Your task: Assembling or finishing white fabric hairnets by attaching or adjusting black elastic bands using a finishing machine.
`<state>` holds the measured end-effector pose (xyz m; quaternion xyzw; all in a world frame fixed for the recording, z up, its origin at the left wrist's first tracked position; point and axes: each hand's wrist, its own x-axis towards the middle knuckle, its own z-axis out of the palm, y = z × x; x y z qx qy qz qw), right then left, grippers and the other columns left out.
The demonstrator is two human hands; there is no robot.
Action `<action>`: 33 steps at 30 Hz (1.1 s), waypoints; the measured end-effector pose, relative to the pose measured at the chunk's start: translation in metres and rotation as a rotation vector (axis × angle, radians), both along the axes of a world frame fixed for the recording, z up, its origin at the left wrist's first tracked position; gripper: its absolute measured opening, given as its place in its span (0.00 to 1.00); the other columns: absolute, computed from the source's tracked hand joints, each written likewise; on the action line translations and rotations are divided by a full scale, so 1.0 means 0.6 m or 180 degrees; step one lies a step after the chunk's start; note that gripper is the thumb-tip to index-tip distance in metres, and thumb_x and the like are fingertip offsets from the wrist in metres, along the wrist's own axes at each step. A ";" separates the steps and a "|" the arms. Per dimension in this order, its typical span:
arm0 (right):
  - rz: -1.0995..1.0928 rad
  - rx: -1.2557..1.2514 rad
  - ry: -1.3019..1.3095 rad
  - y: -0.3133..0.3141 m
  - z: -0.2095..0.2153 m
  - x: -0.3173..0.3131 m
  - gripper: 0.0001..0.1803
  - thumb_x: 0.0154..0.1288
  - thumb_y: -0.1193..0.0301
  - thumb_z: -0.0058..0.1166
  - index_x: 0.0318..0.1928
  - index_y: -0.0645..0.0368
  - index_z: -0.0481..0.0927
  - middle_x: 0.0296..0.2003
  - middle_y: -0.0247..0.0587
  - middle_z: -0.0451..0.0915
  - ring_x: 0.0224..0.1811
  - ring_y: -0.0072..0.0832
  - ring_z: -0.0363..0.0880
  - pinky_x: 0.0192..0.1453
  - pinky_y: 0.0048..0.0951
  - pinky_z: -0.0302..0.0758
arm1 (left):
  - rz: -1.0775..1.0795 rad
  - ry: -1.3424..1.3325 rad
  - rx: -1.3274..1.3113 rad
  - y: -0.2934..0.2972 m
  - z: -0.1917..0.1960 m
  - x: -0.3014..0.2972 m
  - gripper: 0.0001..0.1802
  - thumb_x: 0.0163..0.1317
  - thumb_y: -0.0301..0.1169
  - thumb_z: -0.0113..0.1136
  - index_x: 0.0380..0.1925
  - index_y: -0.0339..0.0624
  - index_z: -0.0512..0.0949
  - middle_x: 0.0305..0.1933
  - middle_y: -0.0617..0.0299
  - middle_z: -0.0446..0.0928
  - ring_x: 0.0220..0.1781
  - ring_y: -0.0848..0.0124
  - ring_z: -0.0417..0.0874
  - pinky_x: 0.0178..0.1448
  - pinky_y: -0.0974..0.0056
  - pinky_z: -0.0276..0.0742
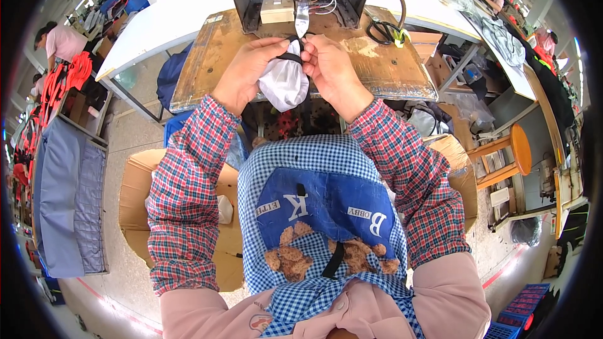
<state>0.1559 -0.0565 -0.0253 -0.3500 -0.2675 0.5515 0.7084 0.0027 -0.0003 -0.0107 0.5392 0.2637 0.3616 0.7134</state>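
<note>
Workshop; worn wooden worktop, metal housing toward far edge. Pale fabric pouch held over worktop's near edge, close to metal tip; contact unclear. Worker's left hand pinching black band. Right hand pinching beside band, exact hold partly hidden. Pouch probably light, soft, floppy; best taken by band. Count: one pouch, one band, one tip, one housing.

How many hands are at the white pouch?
2: the left hand at the left of the white pouch, the right hand at its right. Neither is fully hidden.
</note>
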 end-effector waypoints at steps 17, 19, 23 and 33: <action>0.0155 0.0021 0.0126 -0.083 -0.010 0.039 0.07 0.68 0.67 0.52 0.34 0.57 0.75 0.24 0.25 0.71 0.27 0.18 0.71 0.29 0.22 0.70 | -0.0176 0.0384 0.0012 0.000 0.022 -0.019 0.15 0.65 0.35 0.60 0.48 0.37 0.77 0.42 0.63 0.81 0.41 0.74 0.83 0.46 0.70 0.79; 0.0183 0.0015 0.0142 -0.098 -0.016 0.046 0.07 0.68 0.67 0.52 0.35 0.57 0.75 0.24 0.25 0.71 0.27 0.18 0.71 0.29 0.22 0.70 | -0.0219 0.0418 0.0016 -0.001 0.025 -0.018 0.15 0.64 0.35 0.60 0.48 0.37 0.77 0.42 0.63 0.81 0.41 0.74 0.83 0.46 0.69 0.79; 0.0154 -0.0010 -0.0007 -0.126 -0.027 0.063 0.06 0.68 0.68 0.52 0.35 0.56 0.75 0.24 0.25 0.71 0.27 0.17 0.71 0.29 0.22 0.70 | -0.0262 0.0437 0.0019 0.000 0.027 -0.015 0.16 0.64 0.34 0.61 0.48 0.37 0.77 0.42 0.62 0.82 0.41 0.73 0.84 0.45 0.69 0.80; 0.0278 -0.0855 -0.3016 -0.197 -0.037 0.118 0.16 0.69 0.62 0.53 0.32 0.62 0.80 0.23 0.32 0.78 0.22 0.19 0.74 0.30 0.22 0.73 | -0.0227 0.0681 0.0113 -0.037 0.027 -0.019 0.17 0.63 0.33 0.62 0.48 0.33 0.78 0.42 0.62 0.82 0.41 0.75 0.82 0.44 0.70 0.79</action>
